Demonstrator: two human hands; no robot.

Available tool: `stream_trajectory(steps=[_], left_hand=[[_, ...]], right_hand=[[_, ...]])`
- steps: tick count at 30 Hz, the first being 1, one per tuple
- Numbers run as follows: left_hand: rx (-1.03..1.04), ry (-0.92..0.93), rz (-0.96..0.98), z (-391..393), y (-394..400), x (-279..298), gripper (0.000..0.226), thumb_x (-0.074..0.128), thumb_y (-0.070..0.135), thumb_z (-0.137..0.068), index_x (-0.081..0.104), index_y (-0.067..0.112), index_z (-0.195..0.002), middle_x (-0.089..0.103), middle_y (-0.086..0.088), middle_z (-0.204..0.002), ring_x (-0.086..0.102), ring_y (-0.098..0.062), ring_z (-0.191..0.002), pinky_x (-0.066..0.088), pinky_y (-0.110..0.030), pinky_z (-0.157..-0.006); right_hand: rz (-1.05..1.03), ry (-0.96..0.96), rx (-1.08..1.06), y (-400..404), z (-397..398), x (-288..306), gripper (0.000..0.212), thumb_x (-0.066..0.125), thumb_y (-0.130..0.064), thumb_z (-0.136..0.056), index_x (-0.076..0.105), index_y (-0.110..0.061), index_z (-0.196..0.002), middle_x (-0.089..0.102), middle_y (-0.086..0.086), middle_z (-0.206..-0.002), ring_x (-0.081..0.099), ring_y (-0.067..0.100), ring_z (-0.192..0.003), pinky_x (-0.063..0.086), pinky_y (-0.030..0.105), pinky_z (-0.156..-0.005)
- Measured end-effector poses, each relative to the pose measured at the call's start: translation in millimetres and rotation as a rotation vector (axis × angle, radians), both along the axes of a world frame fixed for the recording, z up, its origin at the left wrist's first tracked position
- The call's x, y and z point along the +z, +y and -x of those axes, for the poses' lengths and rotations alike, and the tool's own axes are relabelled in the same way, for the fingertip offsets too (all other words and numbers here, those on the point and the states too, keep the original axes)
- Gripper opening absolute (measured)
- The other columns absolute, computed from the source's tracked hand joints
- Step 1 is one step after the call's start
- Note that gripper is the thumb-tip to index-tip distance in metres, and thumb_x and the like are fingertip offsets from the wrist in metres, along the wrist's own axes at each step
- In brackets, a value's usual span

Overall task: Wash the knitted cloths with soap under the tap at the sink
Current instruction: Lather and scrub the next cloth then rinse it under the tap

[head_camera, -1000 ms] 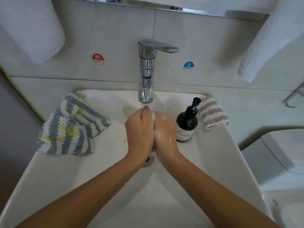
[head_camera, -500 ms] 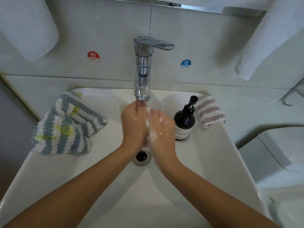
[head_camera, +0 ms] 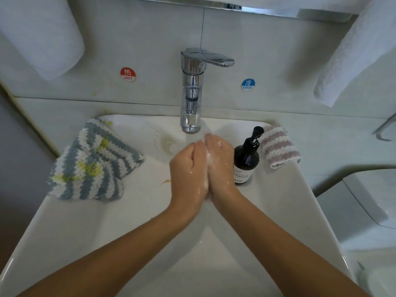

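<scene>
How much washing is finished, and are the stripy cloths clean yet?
Done: soap is out, since white lather shows between the left hand and right hand. In hand: the palms press together below the tap. Left: the blue-striped cloths and pink-striped cloth lie on the sink rim, seemingly unwashed.

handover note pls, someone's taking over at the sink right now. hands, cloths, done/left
Left hand and right hand: pressed palm to palm over the basin, lather between them, holding no cloth.
Blue-striped cloths: piled on the sink's left rim.
Pink-striped cloth: on the right rim, behind the soap bottle.
Tap: whether water runs cannot be told.
Done: soap is on the hands.
Left: soap, scrub and rinse every cloth; none looks lathered yet.
</scene>
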State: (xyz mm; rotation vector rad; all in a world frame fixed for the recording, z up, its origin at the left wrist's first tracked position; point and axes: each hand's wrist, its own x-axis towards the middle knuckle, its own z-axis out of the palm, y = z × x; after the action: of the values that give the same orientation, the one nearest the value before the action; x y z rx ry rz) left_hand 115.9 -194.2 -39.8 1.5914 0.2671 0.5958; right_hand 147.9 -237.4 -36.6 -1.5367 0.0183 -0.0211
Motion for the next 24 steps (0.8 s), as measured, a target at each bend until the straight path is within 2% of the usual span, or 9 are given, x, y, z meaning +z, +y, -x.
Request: stream_trajectory(steps=[1,3,6,10,13,16,18,21,24], left_hand=[[-0.015,-0.015,-0.013,2,-2,2,0.043,0.044,0.018,-0.101,0.054,0.000,-0.064,0.052,-0.014,-0.055,0.051,-0.014,-0.054,0.043,-0.036,-0.051],[-0.073,-0.037,-0.051,-1,6,5,0.043,0.044,0.018,-0.102,0.054,0.007,-0.062,0.051,0.002,-0.049,0.050,-0.007,-0.050,0.040,-0.026,-0.048],[-0.213,0.003,-0.141,-7,31,12,0.039,0.046,0.018,-0.101,0.056,0.013,-0.064,0.054,0.010,-0.049,0.052,-0.001,-0.046,0.040,-0.014,-0.049],[-0.301,0.093,-0.204,-10,48,16,0.039,0.055,0.022,-0.095,0.047,0.011,-0.058,0.042,0.006,-0.050,0.041,-0.008,-0.049,0.034,-0.021,-0.051],[-0.386,0.161,-0.271,-13,58,20,0.027,0.055,0.029,-0.078,0.051,0.011,-0.058,0.043,0.003,-0.056,0.041,-0.010,-0.055,0.034,-0.026,-0.056],[-0.541,0.228,-0.366,-13,66,27,0.019,0.062,0.015,-0.085,0.055,0.012,-0.068,0.048,0.007,-0.060,0.044,-0.005,-0.056,0.035,-0.017,-0.056],[-0.617,0.261,-0.391,-11,72,32,0.014,0.063,0.004,-0.086,0.056,0.013,-0.077,0.054,0.009,-0.065,0.048,-0.004,-0.057,0.038,-0.017,-0.058],[-0.717,0.354,-0.433,-11,87,35,0.020,0.067,0.006,-0.086,0.059,0.019,-0.100,0.065,-0.004,-0.087,0.058,-0.010,-0.062,0.044,-0.019,-0.053],[-0.769,0.453,-0.603,-13,99,33,0.036,0.070,0.012,-0.086,0.055,0.029,-0.114,0.061,0.007,-0.099,0.060,0.003,-0.067,0.047,-0.013,-0.059]], right_hand=[[-0.013,-0.003,0.007,0,-2,2,0.037,0.049,-0.018,-0.091,0.033,-0.022,-0.057,0.032,-0.005,-0.054,0.033,0.018,-0.057,0.031,0.037,-0.056],[-0.014,-0.002,0.088,-3,2,1,0.029,0.047,-0.023,-0.092,0.041,-0.018,-0.064,0.038,0.000,-0.059,0.039,0.017,-0.057,0.036,0.037,-0.054],[0.060,0.050,0.172,-19,5,10,0.028,0.050,-0.016,-0.095,0.052,-0.013,-0.067,0.052,-0.001,-0.059,0.052,0.011,-0.055,0.044,0.025,-0.054],[0.095,0.004,0.177,-38,-11,24,0.035,0.055,-0.011,-0.086,0.043,-0.018,-0.054,0.043,-0.005,-0.053,0.045,0.016,-0.059,0.037,0.033,-0.061],[0.175,-0.048,0.253,-45,-14,25,0.019,0.053,-0.018,-0.070,0.044,-0.010,-0.055,0.041,-0.001,-0.057,0.042,0.021,-0.064,0.037,0.040,-0.061],[0.326,-0.134,0.333,-52,-16,26,0.018,0.058,-0.019,-0.072,0.050,-0.018,-0.056,0.046,-0.014,-0.051,0.047,0.009,-0.056,0.044,0.035,-0.058],[0.511,-0.229,0.365,-56,-18,26,0.014,0.059,-0.028,-0.068,0.052,-0.027,-0.056,0.052,-0.014,-0.055,0.048,0.007,-0.056,0.044,0.029,-0.058],[0.687,-0.242,0.570,-66,-17,25,0.028,0.069,-0.030,-0.079,0.047,-0.029,-0.062,0.058,0.000,-0.069,0.045,0.009,-0.059,0.038,0.027,-0.057],[0.819,-0.212,0.740,-69,-13,23,0.031,0.068,-0.024,-0.088,0.044,-0.025,-0.068,0.056,-0.001,-0.068,0.041,0.006,-0.054,0.036,0.024,-0.054]])
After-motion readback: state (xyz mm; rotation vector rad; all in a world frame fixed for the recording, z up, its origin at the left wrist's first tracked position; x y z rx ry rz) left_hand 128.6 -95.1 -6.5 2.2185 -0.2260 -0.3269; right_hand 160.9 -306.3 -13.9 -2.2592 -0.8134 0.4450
